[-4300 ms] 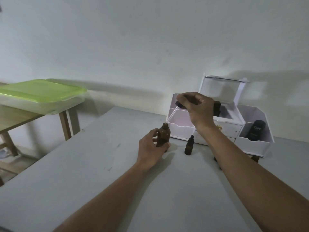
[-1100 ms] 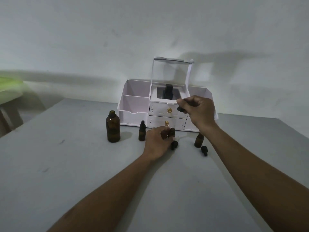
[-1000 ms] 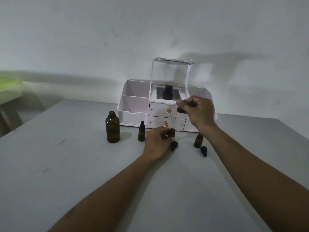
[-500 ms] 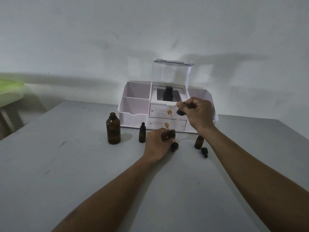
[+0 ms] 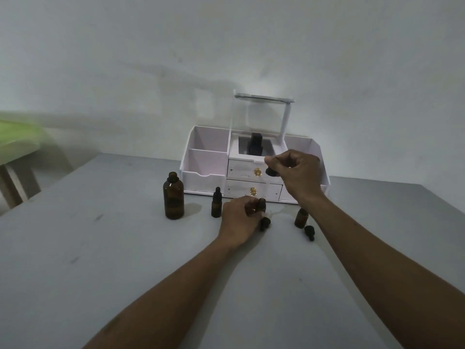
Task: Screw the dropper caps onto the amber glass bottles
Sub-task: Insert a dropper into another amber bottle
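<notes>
My left hand (image 5: 239, 220) grips a small amber bottle (image 5: 261, 205) standing on the grey table (image 5: 100, 260); only its neck shows past my fingers. My right hand (image 5: 297, 175) pinches a black dropper cap (image 5: 271, 171) in the air above that bottle, its thin glass tube hanging down. A large open amber bottle (image 5: 173, 196) stands at the left. A small capped bottle (image 5: 216, 206) is beside it. Another small open bottle (image 5: 301, 218) stands at the right. Two loose dropper caps (image 5: 264, 223) (image 5: 309, 232) lie on the table.
A white organiser (image 5: 201, 172) with two gold-knobbed drawers and a raised clear lid stands against the wall behind the bottles; a dark bottle (image 5: 255, 144) stands in its middle compartment. A green-lidded box (image 5: 15, 137) on a wooden table is at the far left.
Since 4.3 s ago my left hand let go of the large bottle and took a small one. In the last second both hands have barely moved; the view drifted slightly.
</notes>
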{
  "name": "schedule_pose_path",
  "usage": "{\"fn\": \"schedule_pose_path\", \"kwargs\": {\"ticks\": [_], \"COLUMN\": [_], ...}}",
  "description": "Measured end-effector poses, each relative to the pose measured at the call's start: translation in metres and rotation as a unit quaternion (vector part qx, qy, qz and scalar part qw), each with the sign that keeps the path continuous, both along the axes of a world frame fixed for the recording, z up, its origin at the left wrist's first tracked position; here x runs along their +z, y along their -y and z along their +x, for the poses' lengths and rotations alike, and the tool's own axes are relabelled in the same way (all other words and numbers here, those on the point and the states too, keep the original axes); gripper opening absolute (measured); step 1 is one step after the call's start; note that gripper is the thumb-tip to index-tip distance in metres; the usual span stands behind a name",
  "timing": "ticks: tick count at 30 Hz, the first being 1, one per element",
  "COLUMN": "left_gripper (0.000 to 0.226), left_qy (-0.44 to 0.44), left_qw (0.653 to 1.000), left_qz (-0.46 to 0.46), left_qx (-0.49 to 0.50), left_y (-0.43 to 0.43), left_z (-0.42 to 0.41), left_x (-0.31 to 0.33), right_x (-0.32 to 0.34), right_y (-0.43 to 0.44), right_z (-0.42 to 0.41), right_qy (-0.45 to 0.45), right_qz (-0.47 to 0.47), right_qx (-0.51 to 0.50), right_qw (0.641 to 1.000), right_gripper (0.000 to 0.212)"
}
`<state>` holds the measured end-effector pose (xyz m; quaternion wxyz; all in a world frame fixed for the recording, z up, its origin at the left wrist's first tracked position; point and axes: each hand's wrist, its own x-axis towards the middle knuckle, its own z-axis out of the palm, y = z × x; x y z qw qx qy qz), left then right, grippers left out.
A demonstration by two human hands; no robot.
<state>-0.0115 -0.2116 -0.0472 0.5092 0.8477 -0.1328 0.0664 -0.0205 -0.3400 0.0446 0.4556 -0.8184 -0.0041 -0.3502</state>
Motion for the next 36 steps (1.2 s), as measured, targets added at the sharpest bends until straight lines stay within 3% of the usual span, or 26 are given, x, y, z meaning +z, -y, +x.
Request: {"fn": "schedule_pose_path", "kwargs": {"ticks": [4,9,16,23,27,31,36], "left_gripper": [0.035,0.053,0.04,0.019,0.042,0.072,0.078], "left_qy": [0.001,-0.037,0.007,0.082,0.059,0.0,-0.016], "left_qw": [0.999,0.999,1.0,0.977,0.971,0.983,0.988], "left_qz": [0.051,-0.028,-0.004,-0.065,-0.082,-0.077,-0.091], "left_qx": [0.006,-0.019,-0.019,0.184,0.215,0.169,0.126], "left_y": [-0.001,-0.012,-0.084,-0.17,-0.185,-0.182,-0.172], "left_z": [-0.002,-0.009,-0.026,-0.032,-0.022,-0.012,-0.005], "left_x": [0.002,0.002,0.005,0.002,0.0,0.003,0.01], "right_x": [0.005,0.015,0.045,0.053,0.049,0.045,0.039], "right_y": [-0.002,-0.004,-0.04,-0.107,-0.133,-0.145,-0.153], "right_z": [0.001,-0.001,-0.01,0.0,0.013,0.022,0.03], "right_qy": [0.007,0.03,0.065,0.061,0.043,0.03,0.02], "right_qz": [-0.011,-0.027,0.037,0.131,0.114,0.107,0.075], "right_qx": [0.002,-0.013,0.042,0.165,0.169,0.171,0.166], "right_qw": [1.0,0.999,0.996,0.976,0.978,0.979,0.983], "right_gripper": [0.012,0.019,0.011,0.01,0.009,0.009,0.012]}}
